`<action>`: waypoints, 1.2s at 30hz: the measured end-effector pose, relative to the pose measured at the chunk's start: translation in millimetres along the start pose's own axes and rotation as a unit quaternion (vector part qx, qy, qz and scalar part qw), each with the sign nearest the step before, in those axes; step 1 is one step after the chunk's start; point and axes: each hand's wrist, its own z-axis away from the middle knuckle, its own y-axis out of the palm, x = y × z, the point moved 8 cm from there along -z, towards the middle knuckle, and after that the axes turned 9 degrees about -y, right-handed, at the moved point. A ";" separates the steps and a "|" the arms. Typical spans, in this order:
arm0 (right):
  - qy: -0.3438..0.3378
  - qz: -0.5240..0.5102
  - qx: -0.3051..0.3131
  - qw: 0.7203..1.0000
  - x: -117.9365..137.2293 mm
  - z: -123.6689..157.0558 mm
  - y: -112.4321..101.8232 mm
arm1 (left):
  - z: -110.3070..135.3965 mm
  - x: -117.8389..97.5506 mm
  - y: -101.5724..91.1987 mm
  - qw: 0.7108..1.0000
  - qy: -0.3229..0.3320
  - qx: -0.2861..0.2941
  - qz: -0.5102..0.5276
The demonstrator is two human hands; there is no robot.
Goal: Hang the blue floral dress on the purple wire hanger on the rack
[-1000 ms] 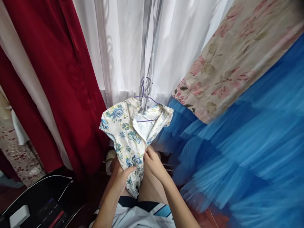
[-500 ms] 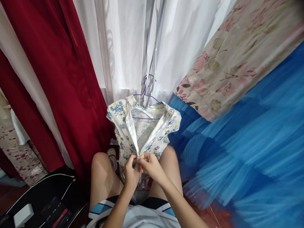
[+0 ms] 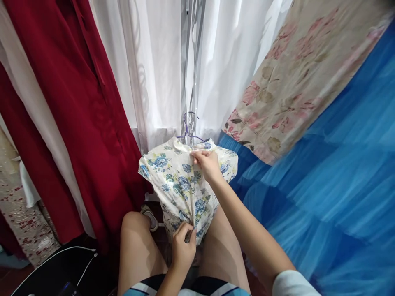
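A white dress with blue flowers [image 3: 185, 181] hangs in front of me on a purple wire hanger [image 3: 186, 123]. Its centre zipper seam [image 3: 193, 193] runs closed from the neckline down between my hands. At the top of that seam my right hand [image 3: 207, 162] pinches the zipper, whose pull is hidden by the fingers. My left hand [image 3: 185, 242] grips the dress fabric low on the seam, thumb and forefinger together. The dress's lower part hangs between my knees, partly hidden by my left hand.
Dark red cloth [image 3: 89, 123] hangs at left, white curtains [image 3: 154, 74] behind, with ribbons [image 3: 193, 74] above the hanger. To the right are a beige floral cloth [image 3: 277, 90] and blue tulle [image 3: 302, 197]. A black surface with a white cable [image 3: 74, 248] lies lower left.
My right hand has moved up from beside my left hand to the neckline, and the dress's open V has closed. My left hand stays low, slightly further down, gripping the fabric.
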 end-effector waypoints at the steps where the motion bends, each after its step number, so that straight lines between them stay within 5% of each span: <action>1: -0.014 0.003 -0.010 1.000 3.2 -8.0 1.9 | 2.0 4.0 2.3 1.000 -0.003 -0.003 0.001; 4: -0.032 -0.003 -0.019 0.999 5.1 -11.7 7.5 | -0.2 12.5 0.6 1.000 -0.010 -0.001 0.000; 7: -0.037 0.008 0.009 0.999 3.4 4.1 12.5 | -20.5 -3.0 -17.8 1.000 0.023 0.013 0.009; 13: -0.036 0.011 0.048 0.998 7.1 28.9 13.0 | -106.5 -114.8 -99.8 0.982 0.157 -0.093 0.045; 17: -0.033 -0.010 0.064 0.997 15.2 28.6 10.8 | -148.5 -195.8 -103.3 0.956 0.288 -0.046 -0.025; 20: -0.003 -0.043 0.089 0.995 12.4 25.5 11.7 | -159.5 -216.1 -88.2 0.937 0.336 -0.026 -0.092; 25: 0.011 -0.075 0.100 0.992 -9.6 20.4 11.4 | -156.4 -220.0 -91.9 0.937 0.336 -0.074 -0.056; 30: 0.018 -0.027 0.109 0.994 -38.7 31.8 -3.3 | -180.8 -209.6 -165.7 0.926 0.299 -0.228 0.033; 33: 0.029 -0.007 0.102 0.994 -43.4 45.1 -13.7 | -217.6 -163.3 -214.8 0.924 0.207 -0.316 0.059; 36: 0.032 0.007 0.117 0.993 -39.9 58.7 -11.8 | -248.2 -72.5 -224.9 0.925 -0.043 -0.316 0.205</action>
